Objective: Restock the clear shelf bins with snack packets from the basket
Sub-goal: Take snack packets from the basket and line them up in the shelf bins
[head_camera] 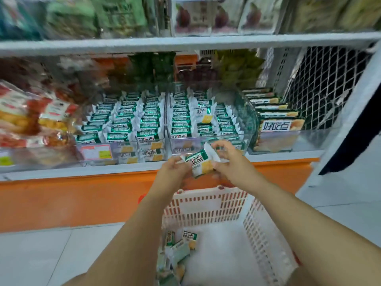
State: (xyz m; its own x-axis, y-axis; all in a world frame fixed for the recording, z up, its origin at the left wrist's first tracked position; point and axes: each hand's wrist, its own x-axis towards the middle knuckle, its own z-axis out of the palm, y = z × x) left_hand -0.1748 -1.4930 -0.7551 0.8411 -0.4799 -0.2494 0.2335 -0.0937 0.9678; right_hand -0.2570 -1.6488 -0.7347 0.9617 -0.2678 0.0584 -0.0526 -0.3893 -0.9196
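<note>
A green-and-white snack packet (pixel 199 164) hangs tilted between your hands, your left hand (pixel 175 172) pinching its left end and your right hand (pixel 232 162) pinching its right, just in front of a clear shelf bin (pixel 206 143) packed with rows of the same packets. Beneath them stands the white basket (pixel 206 207) on the pale floor (pixel 41 254), a few loose packets (pixel 179 250) lying in its left corner

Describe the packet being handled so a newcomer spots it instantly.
Find the orange shelf base above the white basket. In front of it, the left hand and right hand hold one green-and-white packet. Unlike packets filed in the clear bins, it hangs tilted in mid-air.
</note>
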